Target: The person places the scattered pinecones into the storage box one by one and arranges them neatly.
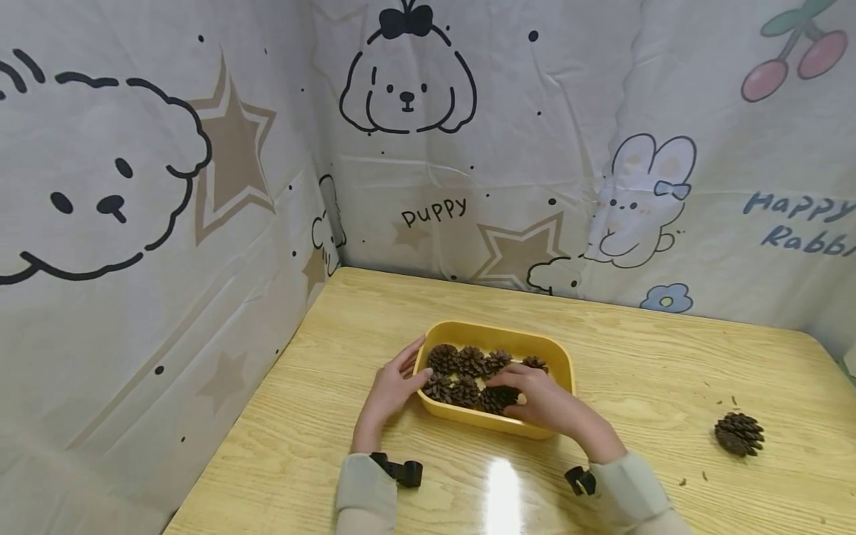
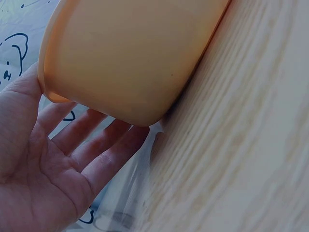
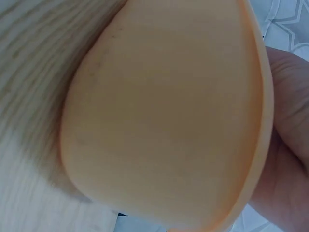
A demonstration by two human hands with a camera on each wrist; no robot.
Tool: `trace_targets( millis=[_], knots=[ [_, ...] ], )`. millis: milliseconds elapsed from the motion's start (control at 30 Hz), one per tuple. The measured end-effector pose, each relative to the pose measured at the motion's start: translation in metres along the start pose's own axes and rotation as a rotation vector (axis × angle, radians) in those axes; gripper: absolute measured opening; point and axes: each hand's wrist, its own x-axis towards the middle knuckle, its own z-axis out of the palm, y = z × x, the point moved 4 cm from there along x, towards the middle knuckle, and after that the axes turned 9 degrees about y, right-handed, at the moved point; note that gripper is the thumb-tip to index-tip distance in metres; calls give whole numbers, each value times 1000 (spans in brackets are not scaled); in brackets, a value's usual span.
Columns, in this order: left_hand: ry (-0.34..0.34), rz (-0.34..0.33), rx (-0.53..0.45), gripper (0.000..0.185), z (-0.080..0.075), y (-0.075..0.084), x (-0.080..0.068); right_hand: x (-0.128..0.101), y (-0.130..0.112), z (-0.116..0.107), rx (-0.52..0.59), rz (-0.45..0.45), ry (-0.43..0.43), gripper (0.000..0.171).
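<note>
A yellow plastic tub [image 1: 535,342] stands on the table with several brown pine cones [image 1: 471,361] set in two rows inside. At its left end my left hand [image 1: 393,386] holds the wall, thumb over the rim and fingers along the outside. The left wrist view shows those fingers against the tub's outer wall [image 2: 135,58]. My right hand [image 1: 538,397] reaches over the near rim and grips a pine cone [image 1: 496,400] in the front row between thumb and fingers. In the right wrist view the tub's wall [image 3: 164,111] hides the fingertips of that hand.
One more pine cone [image 1: 738,434] lies on the wooden table [image 1: 642,371] to the right, with small brown scales scattered around it. A printed cloth [image 1: 428,171] hangs behind the table and along its left side.
</note>
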Motion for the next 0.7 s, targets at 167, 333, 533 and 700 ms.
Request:
trace_targets(
  millis=[167, 333, 533, 700],
  knots=[
    [-6, 1, -5, 60, 0, 0, 1, 3, -2, -1, 27, 18, -61, 41],
    [-7, 0, 0, 61, 0, 1, 1, 4, -3, -2, 37, 21, -98, 41],
    [-5, -2, -1, 60, 0, 3, -1, 4, -1, 0, 29, 18, -96, 43],
    [-6, -7, 2, 60, 0, -1, 1, 1, 2, 0, 40, 43, -63, 54]
  ],
)
